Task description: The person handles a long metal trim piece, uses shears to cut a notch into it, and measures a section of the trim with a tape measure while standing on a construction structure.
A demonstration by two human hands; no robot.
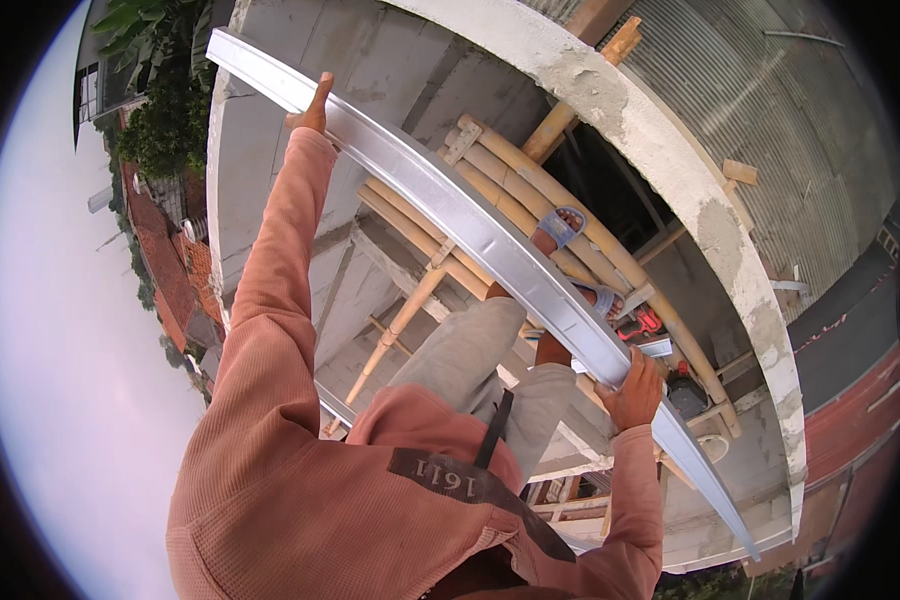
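Observation:
A long silver metal channel (450, 205) runs diagonally from the upper left to the lower right, across my body. My left hand (312, 110) grips it toward its upper end, thumb along the edge. My right hand (632, 392) is closed on its lower part, fingers wrapped over the edge. Under the channel, my sandalled feet (565, 225) rest on a bamboo scaffold (622, 262) of lashed or battened poles. A red-and-black tool (642, 322) lies by my lower foot, partly beside a short metal piece (656, 348).
A curved-looking white concrete wall edge (670, 150) borders the scaffold on the right, with corrugated roofing (730, 90) beyond. A grey block wall (320, 45) stands behind, and a dark opening shows below the poles. Tiled rooftops (160, 250) and trees (150, 140) are at the left.

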